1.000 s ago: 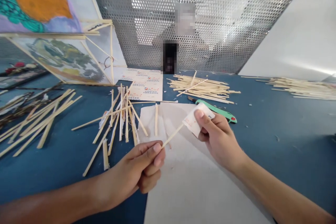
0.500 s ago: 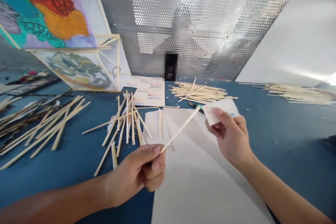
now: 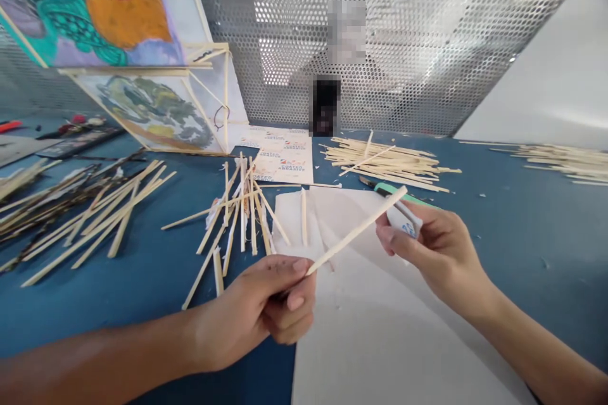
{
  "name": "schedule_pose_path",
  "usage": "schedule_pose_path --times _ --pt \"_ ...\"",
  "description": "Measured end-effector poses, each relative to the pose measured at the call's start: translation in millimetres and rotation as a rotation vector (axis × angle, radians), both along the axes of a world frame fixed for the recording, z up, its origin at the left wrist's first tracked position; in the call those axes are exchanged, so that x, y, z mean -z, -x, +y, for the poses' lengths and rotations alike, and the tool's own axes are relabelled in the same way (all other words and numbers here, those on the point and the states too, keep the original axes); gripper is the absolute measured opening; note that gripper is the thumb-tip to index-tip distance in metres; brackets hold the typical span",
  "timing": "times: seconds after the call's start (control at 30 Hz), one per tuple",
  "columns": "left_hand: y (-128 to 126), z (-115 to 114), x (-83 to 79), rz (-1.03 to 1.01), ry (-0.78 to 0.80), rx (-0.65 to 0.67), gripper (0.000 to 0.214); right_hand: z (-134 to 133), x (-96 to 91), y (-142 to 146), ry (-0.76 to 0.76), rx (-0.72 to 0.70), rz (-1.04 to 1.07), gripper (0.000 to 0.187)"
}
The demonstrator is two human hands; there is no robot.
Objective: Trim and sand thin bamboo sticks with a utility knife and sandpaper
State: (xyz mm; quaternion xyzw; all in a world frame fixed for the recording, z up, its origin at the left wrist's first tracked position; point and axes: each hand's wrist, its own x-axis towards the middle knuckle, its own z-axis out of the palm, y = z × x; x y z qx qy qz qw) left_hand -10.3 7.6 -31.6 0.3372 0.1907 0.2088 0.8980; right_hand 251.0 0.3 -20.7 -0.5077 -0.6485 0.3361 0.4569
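My left hand (image 3: 285, 297) pinches the near end of a thin wooden stick (image 3: 358, 231), which slants up to the right over a white board (image 3: 380, 323). In my right hand (image 3: 430, 243) is a small folded piece of sandpaper (image 3: 405, 223), its pale backing marked in blue print. The stick's far end reaches across in front of the sandpaper and the right fingers; whether they touch, I cannot tell. Just behind that hand lies a green utility knife (image 3: 387, 190), partly hidden.
Stick piles lie behind the board (image 3: 384, 161), to its left (image 3: 242, 215) and at far right (image 3: 565, 158). A printed sandpaper sheet (image 3: 285, 158) is at the back. Painted panels on a stick frame (image 3: 152, 111) stand at left, before a perforated metal screen (image 3: 403, 44).
My right hand has turned, and the sandpaper that lay broad side toward me now shows narrower and folded. More of the stick's far end is visible. The whole view has shifted slightly.
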Motion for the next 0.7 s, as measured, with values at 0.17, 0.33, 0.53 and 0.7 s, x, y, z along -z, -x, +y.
schedule_pose_path --times 0.17,0.33,0.53,0.7 --pt "-0.4 1.7 -0.1 0.007 -0.062 0.005 0.036 -0.3 8.4 3.8 0.029 -0.04 -0.032 0.055" --pt "0.5 1.8 -2.6 0.015 -0.097 0.026 0.033 -3.3 9.9 11.0 0.107 -0.128 0.061 0.03" --pt "-0.1 2.6 -2.5 0.034 -0.101 0.02 0.029 -3.3 12.6 11.4 0.194 -0.173 0.083 0.027" --pt "-0.9 1.5 0.4 0.074 -0.085 0.003 0.028 -6.2 15.2 7.4 -0.035 -0.193 0.188 0.022"
